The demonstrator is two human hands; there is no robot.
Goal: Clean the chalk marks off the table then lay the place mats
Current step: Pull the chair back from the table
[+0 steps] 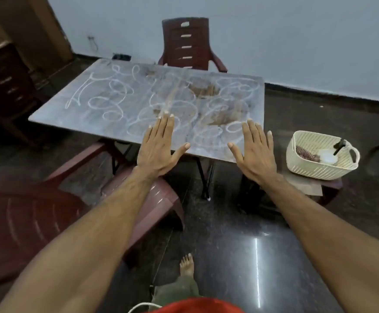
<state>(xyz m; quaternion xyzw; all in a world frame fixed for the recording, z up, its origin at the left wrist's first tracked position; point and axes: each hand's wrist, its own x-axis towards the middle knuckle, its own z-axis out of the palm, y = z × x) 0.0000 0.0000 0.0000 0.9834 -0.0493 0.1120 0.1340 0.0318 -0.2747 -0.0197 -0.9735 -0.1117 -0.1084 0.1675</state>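
Your left hand and right hand hover flat and empty before the table, its chalk marks untouched, probably because the cleaning things sit in the basket beside it.

No readable text; chalk marks on table only loops.

The table has a grey top covered in white looping chalk marks, with brown worn patches among them. Behind the table stands a dark maroon slatted chair against a pale blue-grey wall. Right of the table sits a cream basket with a perforated lattice pattern. The floor below the table is dark, speckled and glossy.
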